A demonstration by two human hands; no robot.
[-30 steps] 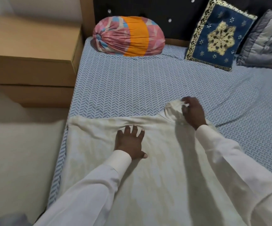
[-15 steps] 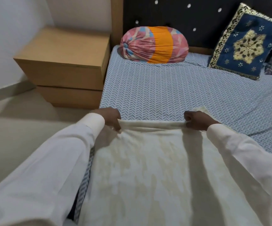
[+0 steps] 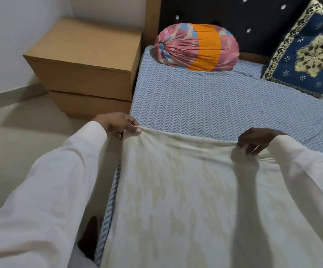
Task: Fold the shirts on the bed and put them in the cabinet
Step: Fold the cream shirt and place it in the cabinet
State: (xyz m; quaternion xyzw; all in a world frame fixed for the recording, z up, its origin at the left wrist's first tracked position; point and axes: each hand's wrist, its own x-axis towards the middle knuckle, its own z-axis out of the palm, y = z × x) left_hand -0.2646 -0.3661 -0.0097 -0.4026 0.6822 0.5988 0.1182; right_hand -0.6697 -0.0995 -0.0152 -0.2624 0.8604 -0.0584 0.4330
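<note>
Shirt [image 3: 185,200]: cream-white, faintly blotched with yellow, spread flat across the near part of the bed [image 3: 205,105], its left side lying along the mattress edge. Far edge lifted slightly into a taut fold between both hands.

Left hand [image 3: 118,124]: reaches in from the floor side, wrist bent, thumb and fingers pinching the shirt's far left corner just over the bed's edge. White sleeve to the wrist.

Right hand [image 3: 255,140]: palm down, fingers curled under, pinching the far edge of the shirt toward its right side. White sleeve as well.

Against half a second back: same two-handed pinch on the same edge, hands slightly wider apart, the fold drawn a little nearer to the person. A second back, the left hand lay flat on the cloth and the right was bunching fabric near the collar.

Round bolster [image 3: 196,48], pink with an orange band, sits at the headboard; navy embroidered cushion [image 3: 303,51] to its right. Wooden nightstand [image 3: 85,62] stands beside the bed, both drawers shut, contents not visible.
</note>
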